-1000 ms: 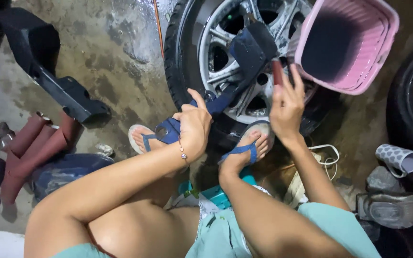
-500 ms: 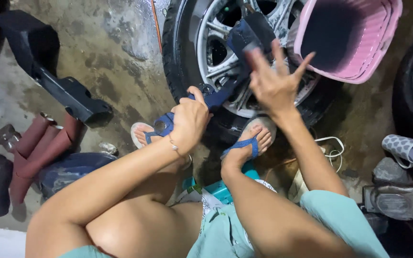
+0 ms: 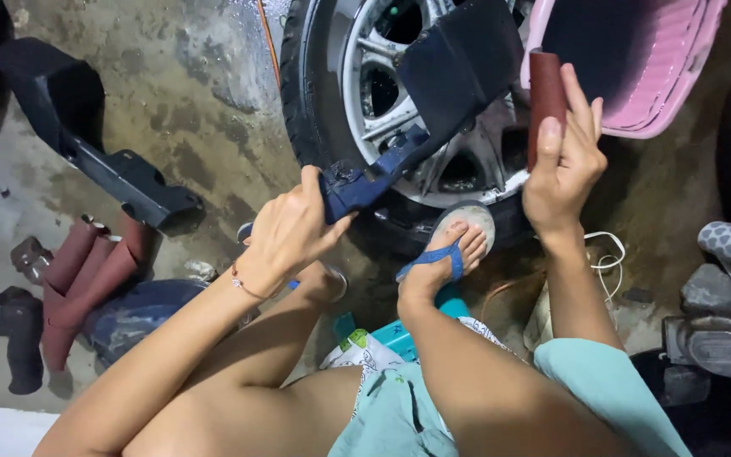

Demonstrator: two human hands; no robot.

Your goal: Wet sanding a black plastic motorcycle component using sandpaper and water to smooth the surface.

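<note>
Item: dark blue plastic part (image 3: 442, 101), propped against wheel (image 3: 382, 118), gripped at its lower end by left hand (image 3: 289, 233). Right hand (image 3: 564, 161), splayed empty a moment earlier, now clasps rolled red-brown sandpaper (image 3: 546, 89) beside part: sanding seems imminent.

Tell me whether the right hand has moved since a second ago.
Yes. The right hand, gripping a reddish-brown sandpaper roll, shifted right, off the wheel rim toward the pink basket.
</note>
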